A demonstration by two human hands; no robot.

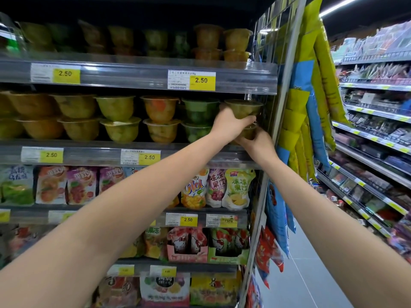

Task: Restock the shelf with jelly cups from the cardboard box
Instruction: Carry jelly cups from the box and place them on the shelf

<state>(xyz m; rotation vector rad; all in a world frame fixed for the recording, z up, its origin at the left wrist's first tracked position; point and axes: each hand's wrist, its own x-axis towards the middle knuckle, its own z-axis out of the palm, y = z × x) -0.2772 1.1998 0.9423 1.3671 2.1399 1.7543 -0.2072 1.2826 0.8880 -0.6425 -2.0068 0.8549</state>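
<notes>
Both my arms reach up to the right end of the second shelf [138,152]. My left hand [231,124] grips the upper green-yellow jelly cup [243,107] from its left side. My right hand [259,144] holds the lower jelly cup [250,131] from below; that cup is mostly hidden by my fingers. The two cups sit stacked at the shelf's right corner, beside stacked green cups [199,117]. More stacked jelly cups fill the row to the left. No cardboard box is in view.
A higher shelf [133,72] holds more jelly cups. Below hang rows of jelly pouches [195,187]. A wire side panel [270,63] with hanging snack bags [311,103] borders the shelf on the right. An aisle floor [311,274] and another shelving unit lie further right.
</notes>
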